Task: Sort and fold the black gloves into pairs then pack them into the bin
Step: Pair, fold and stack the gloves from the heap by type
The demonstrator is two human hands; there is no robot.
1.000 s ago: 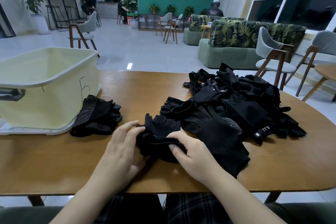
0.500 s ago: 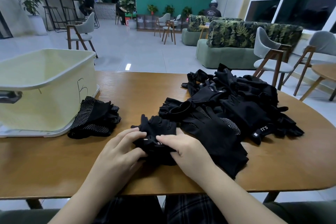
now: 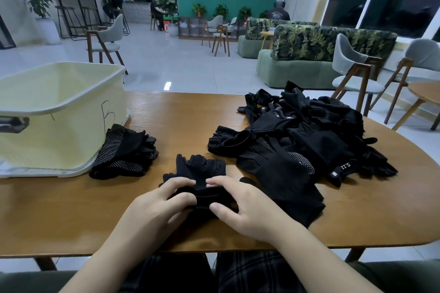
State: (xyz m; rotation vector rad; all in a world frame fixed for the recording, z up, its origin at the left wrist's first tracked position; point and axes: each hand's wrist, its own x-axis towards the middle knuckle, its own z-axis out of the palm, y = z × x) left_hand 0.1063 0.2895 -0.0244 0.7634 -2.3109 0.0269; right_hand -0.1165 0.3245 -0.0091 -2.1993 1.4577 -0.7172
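Observation:
A pair of black fingerless gloves [image 3: 201,169] lies stacked on the wooden table [image 3: 71,209] in front of me. My left hand [image 3: 159,207] grips its cuff end from the left, fingers curled over the fabric. My right hand [image 3: 240,204] grips the same cuff from the right, thumb underneath. A big heap of loose black gloves [image 3: 309,140] spreads to the right. A folded pair with white dots [image 3: 123,154] rests against the pale yellow bin [image 3: 59,107] at the left.
The bin stands on its white lid [image 3: 47,172] at the table's left end. Grey chairs [image 3: 352,74] stand beyond the far right edge of the table. Bare wood shows between the bin and the heap.
Both hands have slid back toward me along the glove pair, from its middle to the cuff end, and more of the finger end now shows.

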